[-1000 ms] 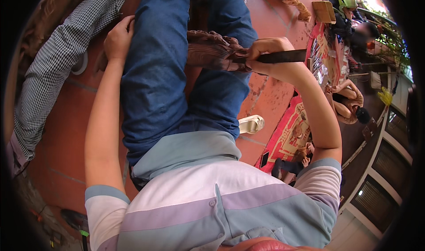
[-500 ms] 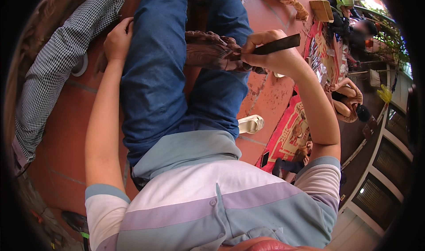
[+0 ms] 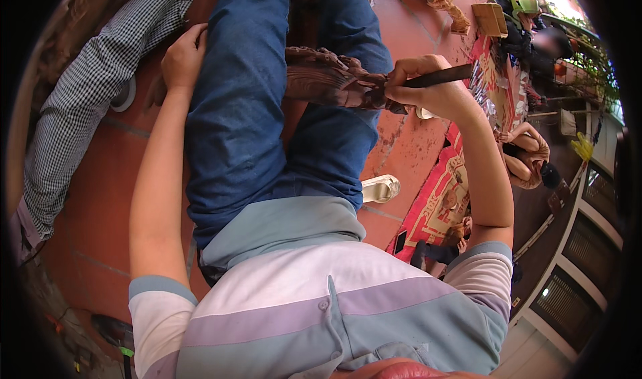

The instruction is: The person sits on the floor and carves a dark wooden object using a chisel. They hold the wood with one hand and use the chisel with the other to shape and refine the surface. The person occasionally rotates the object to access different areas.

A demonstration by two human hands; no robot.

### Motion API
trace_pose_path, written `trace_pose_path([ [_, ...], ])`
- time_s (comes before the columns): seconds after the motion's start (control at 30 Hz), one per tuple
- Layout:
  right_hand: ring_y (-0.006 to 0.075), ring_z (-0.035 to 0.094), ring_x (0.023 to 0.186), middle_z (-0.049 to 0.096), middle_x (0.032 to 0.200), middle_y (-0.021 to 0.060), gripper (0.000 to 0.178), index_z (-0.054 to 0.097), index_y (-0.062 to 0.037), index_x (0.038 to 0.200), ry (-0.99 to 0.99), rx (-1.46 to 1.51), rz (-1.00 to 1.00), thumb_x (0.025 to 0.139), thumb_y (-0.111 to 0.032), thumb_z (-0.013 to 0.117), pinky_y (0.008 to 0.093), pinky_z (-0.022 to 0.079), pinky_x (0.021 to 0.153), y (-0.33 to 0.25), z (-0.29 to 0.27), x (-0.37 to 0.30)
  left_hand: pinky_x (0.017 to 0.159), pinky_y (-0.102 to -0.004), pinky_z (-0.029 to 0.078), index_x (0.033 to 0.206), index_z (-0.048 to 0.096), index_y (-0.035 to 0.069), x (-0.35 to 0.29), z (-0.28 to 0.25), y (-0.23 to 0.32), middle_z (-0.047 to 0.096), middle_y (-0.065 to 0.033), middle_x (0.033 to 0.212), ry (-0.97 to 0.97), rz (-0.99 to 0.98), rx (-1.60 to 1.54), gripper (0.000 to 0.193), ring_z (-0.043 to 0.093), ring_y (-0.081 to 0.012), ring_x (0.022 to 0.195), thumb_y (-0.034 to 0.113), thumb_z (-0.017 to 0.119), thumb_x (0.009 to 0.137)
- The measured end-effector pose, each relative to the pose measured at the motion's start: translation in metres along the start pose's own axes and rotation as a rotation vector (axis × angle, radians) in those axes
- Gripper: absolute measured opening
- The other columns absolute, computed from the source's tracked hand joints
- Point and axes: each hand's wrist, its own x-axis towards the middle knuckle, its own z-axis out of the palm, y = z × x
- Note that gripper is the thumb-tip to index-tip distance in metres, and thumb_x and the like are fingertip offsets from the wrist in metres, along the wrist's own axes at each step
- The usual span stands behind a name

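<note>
Two bare hands show, far apart from each other, one on each side of the two blue jean legs. The right hand [image 3: 428, 88] is closed around one dark flat bar [image 3: 443, 75], with the thumb and fingers pinching it. One end of the bar sticks out to the right. The other end is hidden by the fingers, so I cannot tell if it touches the wood.

One dark brown wood carving [image 3: 328, 78], with wavy lines cut in it, lies crosswise between the knees. Its left part is hidden behind the left jean leg [image 3: 237, 105], and its right end is just beside the right hand.

The left hand [image 3: 184, 58] is at the outer side of the left knee. Its fingertips are partly hidden there, so I cannot tell if it holds anything. A bit of brown wood [image 3: 156, 90] peeks out next to it, but I cannot tell if it is the same carving.

One pale slipper [image 3: 381, 189] is on the red tile floor [image 3: 100, 198], partly covered by the right jean leg. One phone [image 3: 400, 241] lies near the edge of the red rug [image 3: 428, 212].

Three other people can be seen on the right. One is mostly hidden behind the right arm. On the left is one checked piece of clothing [image 3: 100, 78], cut off by the dark rim. The thin tools [image 3: 483, 88] on the rug are too small to count.
</note>
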Motion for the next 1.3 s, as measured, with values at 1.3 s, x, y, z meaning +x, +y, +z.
trace_pose_path([
  [1.3, 0.0261, 0.060, 0.058, 0.059, 0.065, 0.0085, 0.006, 0.060, -0.0025, 0.070, 0.027, -0.098, -0.484, 0.068, -0.005, 0.066, 0.0350, 0.047, 0.054, -0.002, 0.017, -0.001, 0.073, -0.0407, 0.054, 0.108, 0.068, 0.023, -0.001, 0.001, -0.004, 0.069, -0.0038, 0.101, 0.004, 0.032, -0.016, 0.022, 0.067, -0.0298, 0.088, 0.032, 0.055, 0.093],
])
